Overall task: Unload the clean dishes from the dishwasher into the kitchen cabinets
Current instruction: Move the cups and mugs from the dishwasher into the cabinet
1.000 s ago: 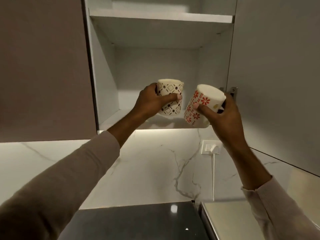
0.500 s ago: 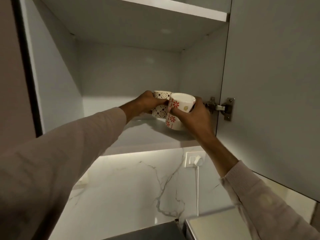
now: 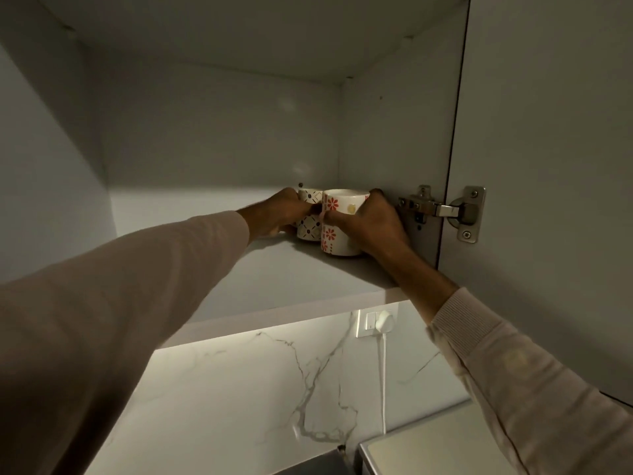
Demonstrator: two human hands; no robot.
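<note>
Two white mugs stand side by side on the lower shelf (image 3: 291, 279) of the open wall cabinet, near its right wall. My left hand (image 3: 279, 214) grips the mug with the dark diamond pattern (image 3: 310, 226), which sits slightly further back. My right hand (image 3: 370, 224) is wrapped around the mug with red flowers (image 3: 337, 228), whose base rests on the shelf. The two mugs touch each other, and my hands hide much of both.
The cabinet door (image 3: 548, 166) stands open at the right, hung on a metal hinge (image 3: 445, 210). A marble backsplash (image 3: 257, 389) with a socket and white plug (image 3: 378, 322) lies below the shelf. The corner of a grey appliance (image 3: 428, 443) shows at the bottom right.
Both hands have carried the mugs from in front of the cabinet in onto the lower shelf, toward its right wall. The mugs now stand on the shelf. My view has moved closer.
</note>
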